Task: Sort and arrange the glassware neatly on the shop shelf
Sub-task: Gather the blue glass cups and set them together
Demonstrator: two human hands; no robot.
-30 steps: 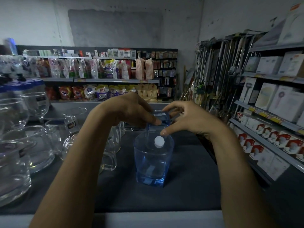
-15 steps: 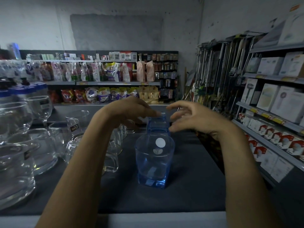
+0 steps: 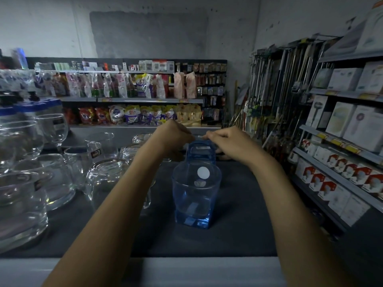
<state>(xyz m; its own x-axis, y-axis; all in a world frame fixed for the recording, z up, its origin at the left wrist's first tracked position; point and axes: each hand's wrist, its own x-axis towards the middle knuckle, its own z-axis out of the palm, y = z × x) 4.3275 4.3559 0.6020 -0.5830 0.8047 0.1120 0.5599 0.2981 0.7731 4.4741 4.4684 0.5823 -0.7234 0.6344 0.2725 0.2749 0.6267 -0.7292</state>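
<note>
At the far left, clear glass jugs (image 3: 22, 204) are standing crowded together on the dark shelf (image 3: 238, 214), with a wine glass (image 3: 54, 129) behind them and a labelled clear tumbler (image 3: 94, 151) a little further in. Past these we are reaching forward with both arms. Our left hand (image 3: 173, 135) is hovering at the back of the shelf, its fingers (image 3: 187, 137) curled inward toward the middle. Directly below and between our hands the rear blue glass (image 3: 200, 151) is standing upright, its rim just under our fingertips. In front of it, touching or nearly so, the front blue glass (image 3: 195, 195) is sitting upright on the shelf with a round white sticker (image 3: 203, 172) on its far wall, well apart from our fingers. Our right hand (image 3: 230, 141) is mirroring the left, fingers (image 3: 213, 136) curled and almost meeting the others above the rear glass. Something pale is showing between the fingertips, but we cannot tell whether either hand is gripping anything. To the right, boxed goods (image 3: 339, 181) are lining the side racks.
</note>
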